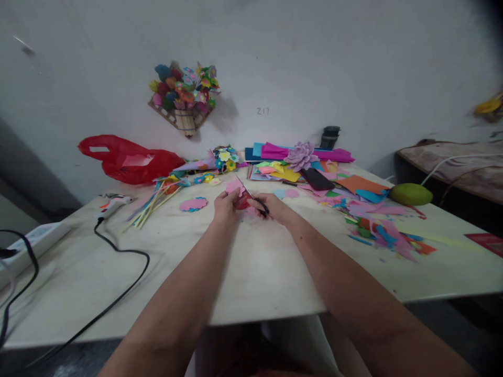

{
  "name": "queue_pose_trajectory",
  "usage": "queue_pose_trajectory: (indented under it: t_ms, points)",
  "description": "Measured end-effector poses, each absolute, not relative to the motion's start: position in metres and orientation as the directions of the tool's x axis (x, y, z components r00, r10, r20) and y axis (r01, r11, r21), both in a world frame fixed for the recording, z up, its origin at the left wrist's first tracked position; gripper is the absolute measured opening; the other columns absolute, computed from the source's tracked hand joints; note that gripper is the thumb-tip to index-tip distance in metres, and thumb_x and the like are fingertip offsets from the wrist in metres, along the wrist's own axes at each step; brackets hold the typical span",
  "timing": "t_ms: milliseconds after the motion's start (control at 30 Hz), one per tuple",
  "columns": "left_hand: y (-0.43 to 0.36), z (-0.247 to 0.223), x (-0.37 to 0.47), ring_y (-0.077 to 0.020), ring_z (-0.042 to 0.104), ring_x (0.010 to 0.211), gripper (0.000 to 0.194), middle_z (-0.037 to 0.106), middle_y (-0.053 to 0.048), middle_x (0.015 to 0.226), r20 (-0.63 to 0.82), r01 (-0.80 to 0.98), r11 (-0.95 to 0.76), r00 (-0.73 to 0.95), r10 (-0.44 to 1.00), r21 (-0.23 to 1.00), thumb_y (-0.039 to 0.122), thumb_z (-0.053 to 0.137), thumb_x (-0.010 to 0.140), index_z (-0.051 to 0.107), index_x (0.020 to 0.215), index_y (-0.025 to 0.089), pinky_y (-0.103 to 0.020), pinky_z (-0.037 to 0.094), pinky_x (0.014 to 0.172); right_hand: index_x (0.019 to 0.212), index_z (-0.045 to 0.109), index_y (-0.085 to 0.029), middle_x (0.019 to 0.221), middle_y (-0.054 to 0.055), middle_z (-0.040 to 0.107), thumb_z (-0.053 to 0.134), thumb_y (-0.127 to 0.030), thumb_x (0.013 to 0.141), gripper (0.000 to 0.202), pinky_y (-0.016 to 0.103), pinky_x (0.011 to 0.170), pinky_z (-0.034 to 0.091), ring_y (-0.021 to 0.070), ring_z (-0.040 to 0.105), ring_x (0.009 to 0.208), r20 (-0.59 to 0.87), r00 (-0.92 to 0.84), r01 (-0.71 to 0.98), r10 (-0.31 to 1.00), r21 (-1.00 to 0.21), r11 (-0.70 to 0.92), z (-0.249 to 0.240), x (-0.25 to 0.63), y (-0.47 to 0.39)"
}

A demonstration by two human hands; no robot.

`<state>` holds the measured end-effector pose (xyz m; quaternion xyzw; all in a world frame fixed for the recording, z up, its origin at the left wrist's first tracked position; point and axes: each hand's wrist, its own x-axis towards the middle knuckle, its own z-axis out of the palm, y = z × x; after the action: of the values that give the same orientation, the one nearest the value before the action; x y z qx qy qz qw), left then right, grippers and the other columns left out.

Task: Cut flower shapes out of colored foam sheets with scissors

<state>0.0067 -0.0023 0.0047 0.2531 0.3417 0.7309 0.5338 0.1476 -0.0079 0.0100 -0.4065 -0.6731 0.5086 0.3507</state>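
Near the middle of the table, my left hand [225, 205] is closed on a pink paper piece [233, 186] with a rounded, scalloped edge. My right hand [271, 205] grips a pair of scissors [250, 192] with dark handles, and their blades point up and left beside the pink piece. Whether the blades touch its edge I cannot tell. Small pink scraps [251, 211] lie below and between the hands. Left of my left hand lies a stack of pink and blue scalloped paper shapes [193, 204].
A white glue gun [115, 205] and its black cord lie at the left, near a power strip [35, 246]. Behind are a red plastic bag [129, 159], paper flowers [225, 158] and coloured sheets. A dark phone [316, 179], paper scraps [387, 233] and a green oval object [412, 194] are at right.
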Motion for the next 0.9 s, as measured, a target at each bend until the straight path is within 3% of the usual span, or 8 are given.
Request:
queue_pose_trajectory:
  t_ms: [300, 567, 900]
  points:
    - [-0.004, 0.004, 0.004, -0.0155, 0.066, 0.060, 0.020, 0.064, -0.003, 0.062, 0.021, -0.592, -0.182, -0.269, 0.963, 0.785, 0.010, 0.078, 0.065, 0.059, 0.071, 0.012, -0.027, 0.053, 0.062, 0.095, 0.063, -0.015, 0.046, -0.007, 0.049, 0.064, -0.038, 0.078, 0.029, 0.016, 0.035, 0.028, 0.0054, 0.041, 0.036, 0.048, -0.420, 0.150, 0.906, -0.981, 0.122, 0.002, 0.148, 0.000]
    - [-0.005, 0.007, 0.003, -0.0141, 0.066, 0.057, 0.014, 0.065, -0.004, 0.064, 0.019, -0.590, -0.171, -0.254, 0.967, 0.789, 0.011, 0.073, 0.071, 0.060, 0.071, 0.012, -0.025, 0.053, 0.060, 0.094, 0.064, -0.013, 0.047, -0.008, 0.048, 0.069, -0.036, 0.073, 0.031, 0.017, 0.036, 0.029, 0.0051, 0.040, 0.037, 0.100, -0.433, 0.116, 0.896, -0.979, 0.165, -0.003, 0.149, 0.006]
    - [-0.005, 0.005, 0.001, -0.0171, 0.069, 0.063, 0.018, 0.068, -0.006, 0.069, 0.052, -0.529, -0.164, -0.219, 0.974, 0.833, 0.020, 0.076, 0.071, 0.060, 0.076, 0.013, -0.026, 0.055, 0.061, 0.104, 0.061, -0.016, 0.049, -0.006, 0.052, 0.063, -0.034, 0.083, 0.028, 0.015, 0.034, 0.028, 0.0049, 0.043, 0.036, 0.023, -0.420, 0.182, 0.907, -0.977, 0.109, 0.009, 0.154, -0.005]
